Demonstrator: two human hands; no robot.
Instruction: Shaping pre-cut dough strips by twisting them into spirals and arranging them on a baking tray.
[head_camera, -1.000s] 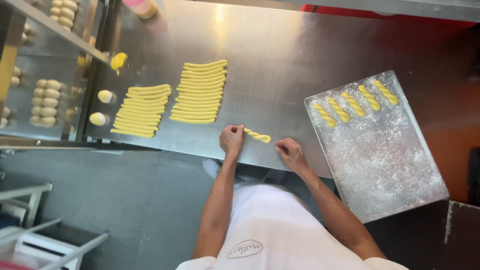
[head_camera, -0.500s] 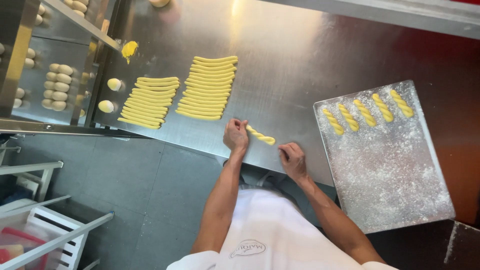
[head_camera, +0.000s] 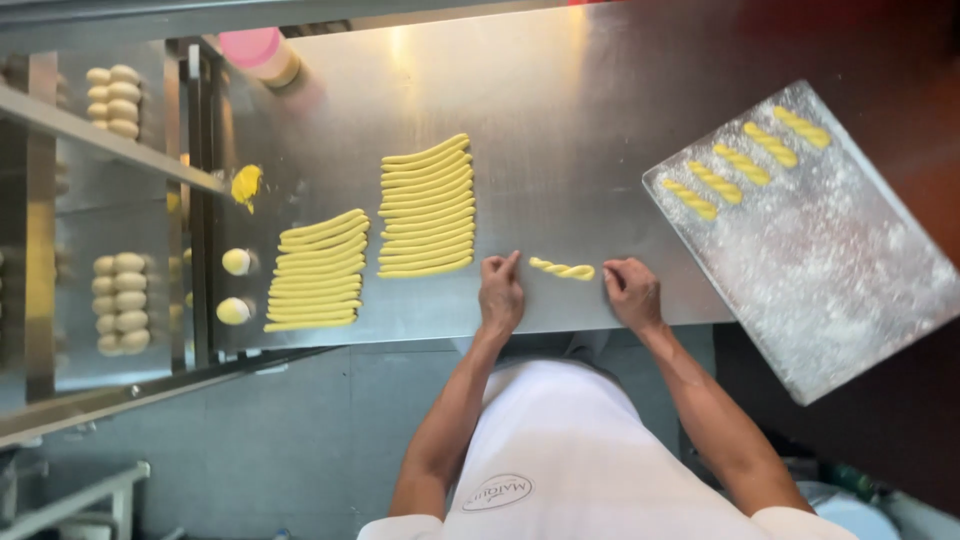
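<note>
1. On the steel worktop (head_camera: 600, 120), near its front edge, a twisted yellow dough stick (head_camera: 562, 269) is lying between the two hands.
2. Left hand (head_camera: 500, 295) is resting palm-down on the steel, fingers stretched forward and gripping nothing; its fingertips are sitting just beside the twist's left end, contact too close to call.
3. Right hand (head_camera: 631, 292) is resting on the steel with fingers loosely curled, holding nothing, just beside the twist's right end, with a small gap showing.
4. Two stacks of plain yellow dough ropes are lying left of the hands: the nearer stack (head_camera: 427, 208) just beyond the left hand, the farther stack (head_camera: 317, 271) further left.
5. Floured baking tray (head_camera: 830, 270) is sitting askew at the right, overhanging the worktop edge, carrying four finished twists (head_camera: 745, 163) in a row along its far end.
6. Two pale dough balls (head_camera: 235, 287) and a yellow dough scrap (head_camera: 246, 184) are sitting at the worktop's left edge.
7. Pink-lidded container (head_camera: 262, 55) is standing at the far left corner.
</note>
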